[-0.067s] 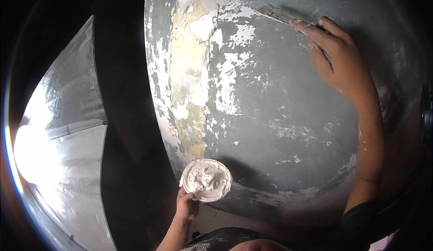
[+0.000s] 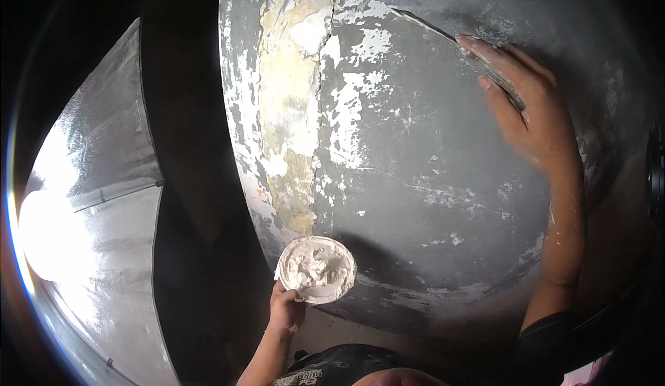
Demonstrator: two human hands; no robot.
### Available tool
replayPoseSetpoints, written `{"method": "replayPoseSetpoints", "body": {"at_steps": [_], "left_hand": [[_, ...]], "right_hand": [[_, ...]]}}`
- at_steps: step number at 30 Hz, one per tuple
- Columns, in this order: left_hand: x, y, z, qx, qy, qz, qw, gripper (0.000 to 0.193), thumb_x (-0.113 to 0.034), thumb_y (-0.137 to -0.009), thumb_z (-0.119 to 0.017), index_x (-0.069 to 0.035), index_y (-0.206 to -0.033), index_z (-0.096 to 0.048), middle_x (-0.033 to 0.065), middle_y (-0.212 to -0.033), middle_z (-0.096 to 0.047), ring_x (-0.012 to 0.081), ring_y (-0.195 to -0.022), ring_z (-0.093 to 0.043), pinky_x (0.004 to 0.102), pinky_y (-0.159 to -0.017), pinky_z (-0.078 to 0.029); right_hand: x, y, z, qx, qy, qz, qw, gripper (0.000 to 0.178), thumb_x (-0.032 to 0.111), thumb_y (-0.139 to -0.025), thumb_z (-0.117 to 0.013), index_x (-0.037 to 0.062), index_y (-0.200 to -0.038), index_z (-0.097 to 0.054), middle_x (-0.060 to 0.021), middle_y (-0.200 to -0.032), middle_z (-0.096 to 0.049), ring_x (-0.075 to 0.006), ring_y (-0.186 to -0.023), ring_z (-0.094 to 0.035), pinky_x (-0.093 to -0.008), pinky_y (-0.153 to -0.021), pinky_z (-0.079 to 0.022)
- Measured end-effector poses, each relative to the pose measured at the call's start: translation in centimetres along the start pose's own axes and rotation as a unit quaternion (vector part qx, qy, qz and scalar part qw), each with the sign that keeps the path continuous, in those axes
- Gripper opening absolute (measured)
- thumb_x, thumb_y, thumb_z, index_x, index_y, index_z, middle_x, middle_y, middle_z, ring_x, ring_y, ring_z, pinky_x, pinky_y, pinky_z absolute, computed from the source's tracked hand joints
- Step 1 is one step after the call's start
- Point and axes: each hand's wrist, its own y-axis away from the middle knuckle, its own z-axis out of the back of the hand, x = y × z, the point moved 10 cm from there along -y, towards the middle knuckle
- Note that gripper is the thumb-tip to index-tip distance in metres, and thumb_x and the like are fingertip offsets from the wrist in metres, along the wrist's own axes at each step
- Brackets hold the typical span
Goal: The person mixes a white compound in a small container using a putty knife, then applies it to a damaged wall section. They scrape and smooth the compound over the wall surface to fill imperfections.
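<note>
My left hand (image 2: 286,311) grips the lower left rim of a round bowl (image 2: 352,275), thumb over the edge. White putty (image 2: 312,267) lies in it in soft lumps. At upper right, my right hand (image 2: 530,95) is closed around a putty knife (image 2: 427,25). Its blade points up and left and shows nearly edge-on, the tip close to white patches on the grey wall (image 2: 443,129). Whether the blade touches the wall I cannot tell. The knife's handle is partly hidden by my fingers.
A jagged crack (image 2: 321,84) runs down the wall beside a yellowish bare strip (image 2: 287,88) with flaking paint. On the left, a glaring lamp (image 2: 52,237) shines against a silvery reflective panel (image 2: 114,247). A dark gap (image 2: 194,178) lies between panel and wall.
The putty knife has turned from showing its flat blade to nearly edge-on. My right hand has shifted slightly right and down. The bowl sits slightly higher in the picture.
</note>
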Motion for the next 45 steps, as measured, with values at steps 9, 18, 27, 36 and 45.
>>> {"method": "replayPoseSetpoints", "body": {"at_steps": [9,18,27,36,45], "left_hand": [[-2.4,-2.0,-6.7,0.06,0.015,-0.052,0.997,0.079,0.003,-0.07,-0.052,0.006,-0.149,-0.047,0.0146,-0.14,-0.065,0.0268,-0.127,-0.063,0.0373,-0.108,-0.048],[-0.2,-0.4,-7.3,0.017,-0.028,-0.082,0.996,0.076,0.0,-0.074,-0.056,0.004,-0.149,-0.047,0.0161,-0.142,-0.063,0.0278,-0.131,-0.062,0.0397,-0.113,-0.048],[4.5,0.4,-5.6,-0.051,-0.042,-0.102,0.993,0.077,0.006,-0.076,-0.055,-0.001,-0.153,-0.043,0.0125,-0.142,-0.062,0.0245,-0.129,-0.062,0.0342,-0.104,-0.051],[6.7,0.8,-5.7,-0.024,-0.057,-0.068,0.996,0.086,0.015,-0.074,-0.051,-0.002,-0.157,-0.037,0.01,-0.144,-0.057,0.0217,-0.13,-0.058,0.0326,-0.101,-0.05],[8.2,1.7,-5.8,-0.023,-0.119,-0.026,0.992,0.087,0.014,-0.074,-0.05,0.0,-0.158,-0.036,0.0128,-0.149,-0.055,0.0249,-0.139,-0.053,0.039,-0.117,-0.041]], "right_hand": [[3.6,26.2,-9.1,0.113,-0.564,-0.52,0.632,0.042,0.009,-0.099,-0.064,-0.0097,-0.135,-0.053,-0.0167,-0.081,-0.071,-0.0072,-0.051,-0.052,-0.0223,-0.048,-0.04],[7.9,38.2,-13.5,0.145,-0.569,-0.66,0.468,0.037,0.013,-0.099,-0.062,-0.0048,-0.13,-0.056,-0.0082,-0.07,-0.063,-0.0074,-0.056,-0.054,-0.0213,-0.047,-0.033],[11.9,40.9,-18.6,0.189,-0.612,-0.674,0.369,0.029,0.009,-0.103,-0.06,0.0004,-0.131,-0.056,-0.0034,-0.073,-0.061,-0.0038,-0.056,-0.047,-0.0215,-0.047,-0.029],[12.3,42.1,-21.6,0.12,-0.615,-0.682,0.378,0.031,0.008,-0.104,-0.06,0.0024,-0.134,-0.054,-0.0024,-0.072,-0.061,-0.0024,-0.054,-0.043,-0.0216,-0.047,-0.028],[12.1,41.9,-21.8,0.098,-0.58,-0.633,0.504,0.031,0.008,-0.105,-0.059,-0.001,-0.135,-0.054,-0.0041,-0.077,-0.062,-0.0039,-0.06,-0.05,-0.0202,-0.046,-0.03]]}}
